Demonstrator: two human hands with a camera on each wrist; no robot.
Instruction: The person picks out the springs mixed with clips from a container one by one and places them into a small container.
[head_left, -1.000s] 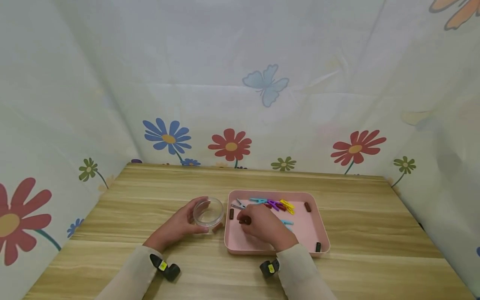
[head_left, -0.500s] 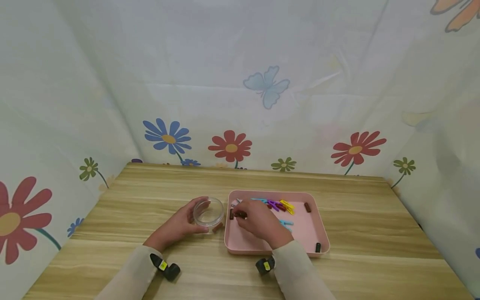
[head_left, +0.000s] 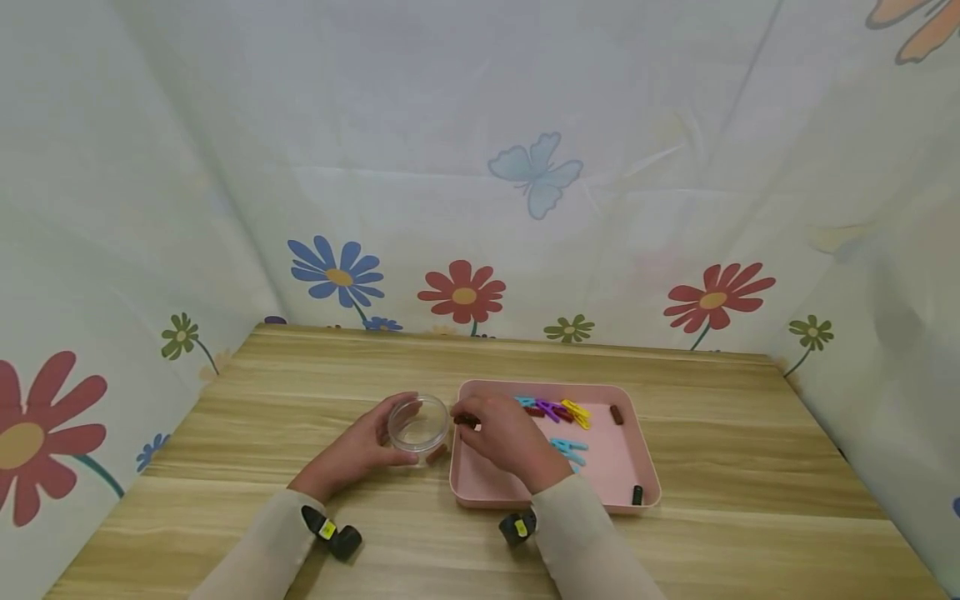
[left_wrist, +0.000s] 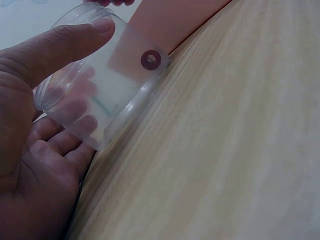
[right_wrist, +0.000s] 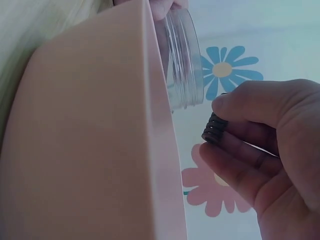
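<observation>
My left hand grips a clear plastic jar with an uncovered mouth, thumb on one side and fingers around the other. Through the jar's wall, near its base, shows a small reddish-brown cylinder with a hole in its end. My right hand pinches a dark, ribbed little cylinder between thumb and fingers. It hovers over the left rim of the pink tray, right beside the jar's mouth.
Inside the tray lie purple clothespins, yellow clothespins and light blue clothespins. A brown cylinder lies at its right side and a black cylinder in its front right corner. Wooden tabletop surrounds the tray.
My right hand has moved left across the tray with the dark ribbed cylinder, from over the tray's floor to its left rim near the jar. The left hand and jar have stayed still.
</observation>
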